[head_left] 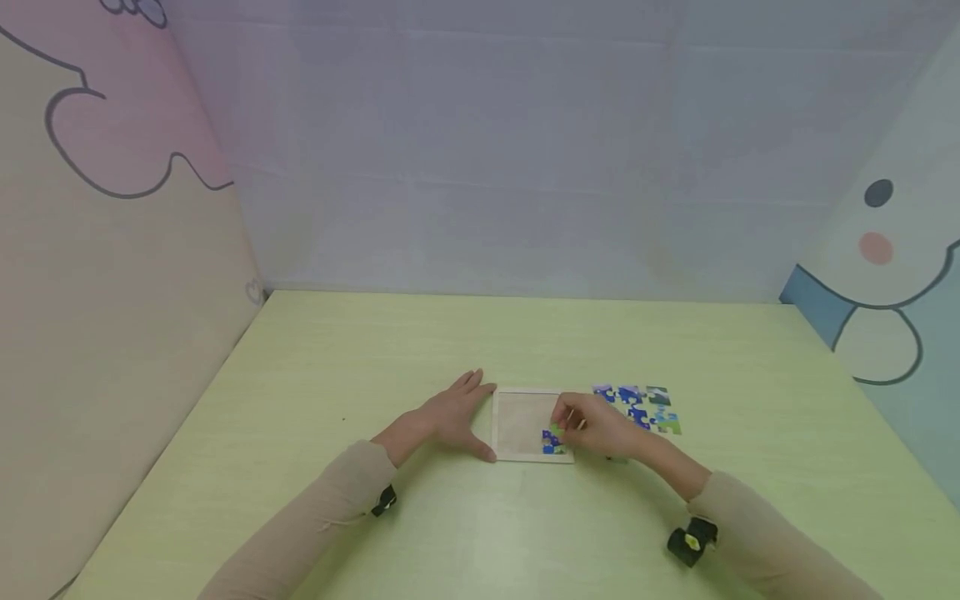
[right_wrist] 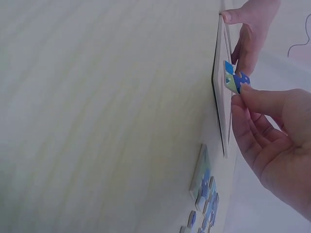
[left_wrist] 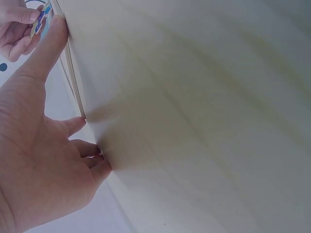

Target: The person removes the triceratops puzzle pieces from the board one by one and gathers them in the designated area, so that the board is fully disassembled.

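A shallow square wooden puzzle tray (head_left: pixel 517 425) lies on the table in front of me. My left hand (head_left: pixel 453 417) rests at its left side, thumb at the near corner and fingers spread toward the far one. My right hand (head_left: pixel 602 423) pinches a blue and green puzzle piece (right_wrist: pixel 236 83) between thumb and fingers. In the right wrist view that piece is tilted, close over the tray. The head view shows blue and green puzzle patches (head_left: pixel 553 444) at the tray's near right corner, partly hidden by the right fingers.
Several loose puzzle pieces (head_left: pixel 632 395) lie on the table right of the tray, some behind the right hand. Pale cloth walls (head_left: pixel 480 167) with cartoon figures stand around the table's back and sides.
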